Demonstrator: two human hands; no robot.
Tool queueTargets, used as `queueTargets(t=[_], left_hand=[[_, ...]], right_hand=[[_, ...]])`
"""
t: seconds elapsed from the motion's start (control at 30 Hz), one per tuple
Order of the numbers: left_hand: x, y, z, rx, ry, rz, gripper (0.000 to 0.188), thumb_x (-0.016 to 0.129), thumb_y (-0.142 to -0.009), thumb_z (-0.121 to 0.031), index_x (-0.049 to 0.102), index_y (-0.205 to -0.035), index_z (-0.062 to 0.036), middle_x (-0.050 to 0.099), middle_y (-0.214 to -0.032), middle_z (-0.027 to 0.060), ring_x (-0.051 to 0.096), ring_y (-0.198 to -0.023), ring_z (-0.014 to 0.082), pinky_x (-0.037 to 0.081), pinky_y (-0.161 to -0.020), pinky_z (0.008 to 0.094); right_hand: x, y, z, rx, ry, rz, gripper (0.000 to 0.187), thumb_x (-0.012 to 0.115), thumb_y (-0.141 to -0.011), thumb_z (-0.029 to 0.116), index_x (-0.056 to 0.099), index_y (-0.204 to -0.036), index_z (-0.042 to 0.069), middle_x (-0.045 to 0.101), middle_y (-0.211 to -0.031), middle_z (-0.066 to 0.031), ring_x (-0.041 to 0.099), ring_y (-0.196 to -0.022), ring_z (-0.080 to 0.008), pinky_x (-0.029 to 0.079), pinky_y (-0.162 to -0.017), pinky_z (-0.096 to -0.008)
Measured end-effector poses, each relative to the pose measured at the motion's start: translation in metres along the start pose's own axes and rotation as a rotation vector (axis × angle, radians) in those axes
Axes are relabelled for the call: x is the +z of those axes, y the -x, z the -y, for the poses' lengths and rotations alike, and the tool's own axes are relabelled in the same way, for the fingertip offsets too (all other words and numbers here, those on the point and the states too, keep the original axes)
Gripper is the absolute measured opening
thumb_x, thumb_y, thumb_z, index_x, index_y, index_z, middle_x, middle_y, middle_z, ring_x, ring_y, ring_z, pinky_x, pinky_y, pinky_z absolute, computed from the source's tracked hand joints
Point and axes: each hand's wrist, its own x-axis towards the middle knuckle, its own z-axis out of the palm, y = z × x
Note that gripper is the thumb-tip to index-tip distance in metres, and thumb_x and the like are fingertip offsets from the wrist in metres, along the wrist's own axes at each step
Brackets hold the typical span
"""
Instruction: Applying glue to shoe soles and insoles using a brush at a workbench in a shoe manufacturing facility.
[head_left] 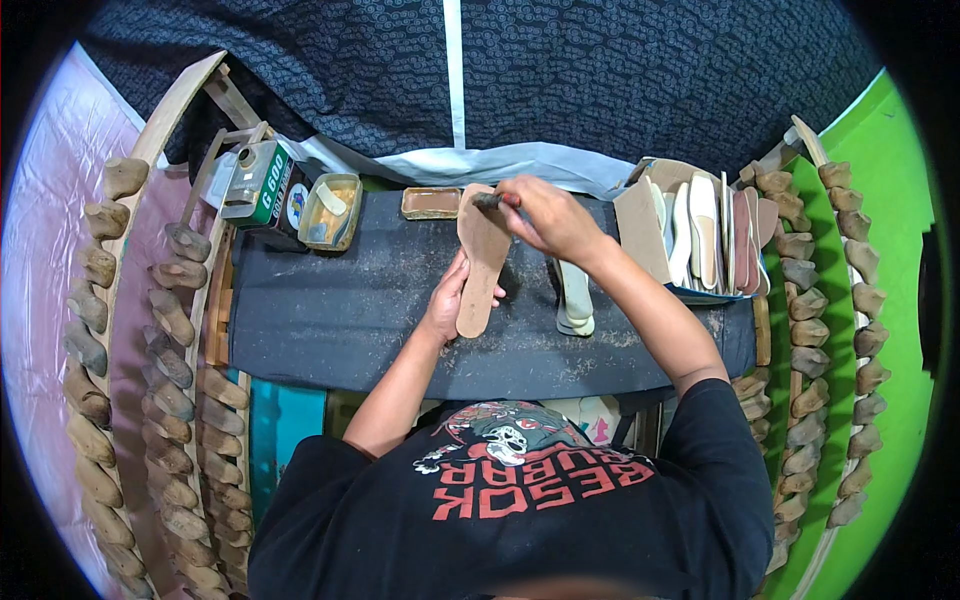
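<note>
My left hand (450, 299) holds a brown shoe insole (482, 262) upright over the table, thumb on one side and fingertips showing on the other. The insole's narrow end points toward me, its broad end away. A short brush (489, 202) with dark bristles and a reddish handle is pinched in my right hand (555, 220). Its bristles rest against the insole's broad far end. Just left of that end stands a shallow rectangular tray (430, 214) with something brown in it. Beneath my right forearm lies a small stack of pale insoles (574, 300), partly hidden.
A dark, speckled cloth covers the table (330, 310). At back left are a green-and-white metal can (268, 190) and a yellowish tub (318, 232). A cardboard box (640, 228) full of insoles stands at right. Racks of wooden shoe lasts (170, 315) flank both sides.
</note>
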Motion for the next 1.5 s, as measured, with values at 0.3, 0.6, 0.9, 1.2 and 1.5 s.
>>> queueTargets(t=[0.3, 0.6, 0.9, 1.2, 1.5], left_hand=[[0.003, 0.007, 0.009, -0.009, -0.01, -0.025, 0.065, 0.042, -0.108, -0.038, 0.013, -0.164, -0.0218, 0.056, -0.136, 0.0118, 0.07, -0.091, 0.026, 0.06, -0.076, 0.0373], [0.01, 0.005, 0.022, -0.031, 0.005, 0.01, 0.065, 0.041, -0.108, -0.034, 0.009, -0.165, -0.024, 0.056, -0.138, 0.012, 0.07, -0.091, 0.0266, 0.061, -0.075, 0.0377], [0.0, 0.008, 0.018, 0.009, 0.092, -0.007, 0.064, 0.042, -0.108, -0.033, 0.013, -0.164, -0.0237, 0.057, -0.135, 0.0124, 0.071, -0.091, 0.0288, 0.061, -0.075, 0.0394], [-0.014, 0.025, 0.027, 0.063, 0.078, -0.064, 0.066, 0.041, -0.108, -0.036, 0.009, -0.164, -0.0252, 0.056, -0.138, 0.0121, 0.071, -0.092, 0.0286, 0.061, -0.074, 0.0393], [-0.043, 0.059, 0.009, 0.127, 0.163, -0.189, 0.062, 0.039, -0.109, -0.036, 0.011, -0.164, -0.0257, 0.058, -0.133, 0.0132, 0.071, -0.093, 0.029, 0.062, -0.076, 0.0395]], right_hand=[[0.009, 0.032, -0.004, 0.098, -0.201, 0.143, 0.022, 0.067, -0.092, 0.008, 0.056, -0.111, 0.0, 0.064, -0.095, -0.0168, 0.067, -0.084, -0.0331, 0.054, -0.074, -0.0404], [0.003, 0.015, -0.024, 0.1, -0.079, 0.002, 0.022, 0.066, -0.093, 0.007, 0.057, -0.111, 0.0, 0.066, -0.093, -0.0176, 0.068, -0.084, -0.0356, 0.054, -0.074, -0.0415], [0.012, 0.016, -0.006, 0.004, -0.183, 0.134, 0.022, 0.066, -0.092, 0.01, 0.055, -0.108, 0.002, 0.064, -0.09, -0.0176, 0.066, -0.082, -0.038, 0.053, -0.072, -0.0447], [0.036, -0.008, -0.019, -0.098, -0.156, 0.141, 0.021, 0.066, -0.092, 0.008, 0.057, -0.109, 0.002, 0.064, -0.094, -0.0164, 0.066, -0.085, -0.0368, 0.054, -0.075, -0.0441], [0.075, -0.024, -0.022, 0.063, -0.355, 0.081, 0.02, 0.06, -0.099, 0.01, 0.059, -0.117, 0.001, 0.069, -0.101, -0.0176, 0.071, -0.092, -0.0303, 0.057, -0.082, -0.0376]])
